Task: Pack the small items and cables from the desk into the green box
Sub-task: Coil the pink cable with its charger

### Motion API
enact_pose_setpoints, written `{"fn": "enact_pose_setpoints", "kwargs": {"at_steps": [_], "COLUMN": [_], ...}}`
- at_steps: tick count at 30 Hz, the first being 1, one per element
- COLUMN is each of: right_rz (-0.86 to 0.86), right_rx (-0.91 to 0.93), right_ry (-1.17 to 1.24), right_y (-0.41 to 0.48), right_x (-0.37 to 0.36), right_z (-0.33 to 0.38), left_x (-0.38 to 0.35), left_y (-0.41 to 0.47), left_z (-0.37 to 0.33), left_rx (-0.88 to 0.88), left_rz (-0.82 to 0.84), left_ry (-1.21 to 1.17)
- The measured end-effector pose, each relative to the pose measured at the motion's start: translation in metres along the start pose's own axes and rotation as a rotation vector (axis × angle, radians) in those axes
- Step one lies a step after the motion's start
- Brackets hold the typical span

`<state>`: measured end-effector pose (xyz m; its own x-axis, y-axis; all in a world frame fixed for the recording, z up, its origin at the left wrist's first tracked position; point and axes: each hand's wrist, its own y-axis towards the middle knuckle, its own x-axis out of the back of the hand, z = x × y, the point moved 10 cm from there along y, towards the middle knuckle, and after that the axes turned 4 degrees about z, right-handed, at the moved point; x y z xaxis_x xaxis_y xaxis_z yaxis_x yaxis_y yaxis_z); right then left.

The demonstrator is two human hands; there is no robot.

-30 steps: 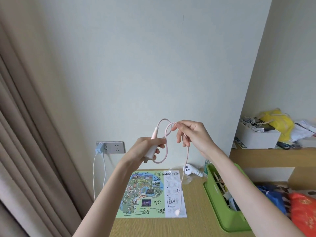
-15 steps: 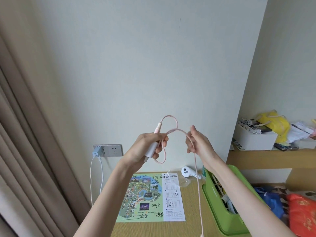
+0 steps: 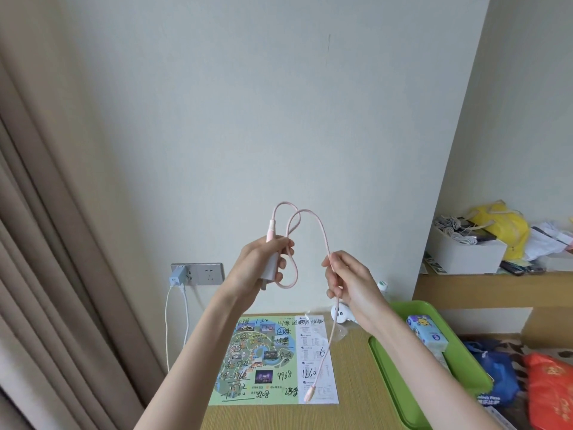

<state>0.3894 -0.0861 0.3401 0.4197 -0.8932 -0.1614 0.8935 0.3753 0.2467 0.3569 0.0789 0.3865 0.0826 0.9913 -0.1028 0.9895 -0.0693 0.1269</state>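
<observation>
- A pink braided cable is held up in the air above the wooden counter, in front of the pale wall.
- Its white charger block is enclosed by the left grip, whose fingers are curled round the block and one loop of the cable.
- The cable is arched from there over to the right grip, where it is pinched between thumb and fingers.
- Below the right grip the rest of the cable hangs free; its pink connector is seen over the right part of a printed map sheet laid flat at the middle of the counter.
- A green plastic box is placed at the counter's right edge, with a blue-printed tissue pack inside.
- A small white device is seen at the counter's back edge, just beside the box.
- A blue adapter is plugged into the wall socket left of the counter.
</observation>
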Motion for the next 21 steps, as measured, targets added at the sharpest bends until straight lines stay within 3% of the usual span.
{"fn": "enact_pose_setpoints", "kwargs": {"at_steps": [9, 17, 21], "right_rz": [0.114, 0.176, 0.176], "right_rx": [-0.132, -0.208, -0.206], "right_ry": [0.221, 0.299, 0.229], "right_y": [0.005, 0.001, 0.0], "right_x": [-0.031, -0.037, -0.04], "right_z": [0.01, -0.001, 0.001], "left_x": [-0.03, -0.041, -0.042], "left_y": [-0.004, -0.005, -0.005], "left_z": [-0.004, -0.003, -0.006], "left_rx": [-0.011, -0.003, -0.028], "left_rz": [0.06, 0.068, 0.052], "left_ry": [0.181, 0.258, 0.234]}}
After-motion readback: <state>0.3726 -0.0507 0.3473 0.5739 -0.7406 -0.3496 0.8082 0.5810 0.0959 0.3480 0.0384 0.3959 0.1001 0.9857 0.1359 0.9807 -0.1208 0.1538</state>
